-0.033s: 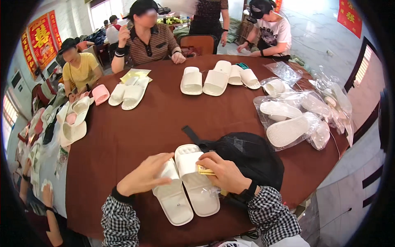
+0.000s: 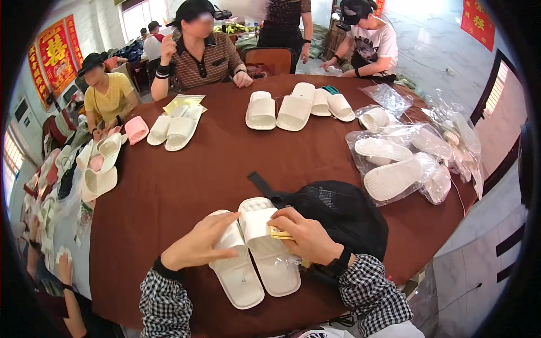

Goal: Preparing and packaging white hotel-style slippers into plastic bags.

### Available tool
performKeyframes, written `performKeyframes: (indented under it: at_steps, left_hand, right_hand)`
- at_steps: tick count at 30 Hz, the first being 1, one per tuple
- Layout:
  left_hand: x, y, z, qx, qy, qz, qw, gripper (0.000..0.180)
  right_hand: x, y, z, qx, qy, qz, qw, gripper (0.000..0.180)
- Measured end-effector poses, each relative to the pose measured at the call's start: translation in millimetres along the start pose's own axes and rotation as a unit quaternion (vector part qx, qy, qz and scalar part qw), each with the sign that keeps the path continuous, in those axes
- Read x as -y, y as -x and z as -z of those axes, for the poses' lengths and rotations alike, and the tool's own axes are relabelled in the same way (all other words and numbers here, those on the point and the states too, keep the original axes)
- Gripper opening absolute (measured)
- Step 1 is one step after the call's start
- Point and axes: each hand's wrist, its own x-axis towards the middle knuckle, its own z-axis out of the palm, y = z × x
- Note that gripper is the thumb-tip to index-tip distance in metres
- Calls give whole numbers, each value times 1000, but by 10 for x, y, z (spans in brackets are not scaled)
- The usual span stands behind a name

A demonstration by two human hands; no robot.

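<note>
yellow slips pinched beside a laid-out pair of white slippers

the right hand [image 2: 309,236] has its grip pinched on a few small yellow slips [image 2: 280,232], thumb and fingers pressed together, right at the strap of the right slipper [image 2: 279,276]. the left hand [image 2: 197,242] has its grip spread, thumb well apart from the fingers, over the strap of the left slipper [image 2: 242,287]; how firmly it touches, i cannot tell. both slippers lie side by side on the brown tabletop [image 2: 169,186], insoles up, toes pointing away from the wearer.

as for progress, i'd judge the pair laid out and matched; the slips are not yet free of the fingers, and no bag encloses this pair. bagged slippers [image 2: 393,179] lie to the right, so some others look wrapped.

a black mesh bag [image 2: 338,214] sits just beyond the right hand and is, to my mind, the one thing crowding it. farther across are loose white slippers [image 2: 295,112], another pair [image 2: 183,129] by yellow sheets [image 2: 191,101], and a pink slipper [image 2: 136,130]. a person in a striped shirt [image 2: 203,65] sits at the far edge.
</note>
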Motion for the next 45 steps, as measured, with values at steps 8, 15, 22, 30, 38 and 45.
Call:
performKeyframes:
  at_steps: [8,15,22,30,38,45]
  left_hand:
    - [90,-174,-308,-83,-116,-55,988,73]
    - [93,-245,-350,-107,-101,-50,988,66]
    - [103,-221,-382,-125,-128,-47,983,67]
    - [94,-207,-386,-105,-122,-40,986,70]
    - [130,-218,-424,-139,-147,-65,977,68]
    - [144,-224,-413,-137,-147,-66,977,69]
  right_hand:
    - [47,-5,42,13,-22,-43,999,46]
    - [4,2,20,-10,-10,-1,1000,39]
    - [48,-21,38,17,-19,-41,999,44]
    - [25,-2,15,-10,-14,-5,1000,40]
    - [29,-5,26,-2,-13,-10,1000,40]
    - [35,-14,30,9,-8,-21,1000,41]
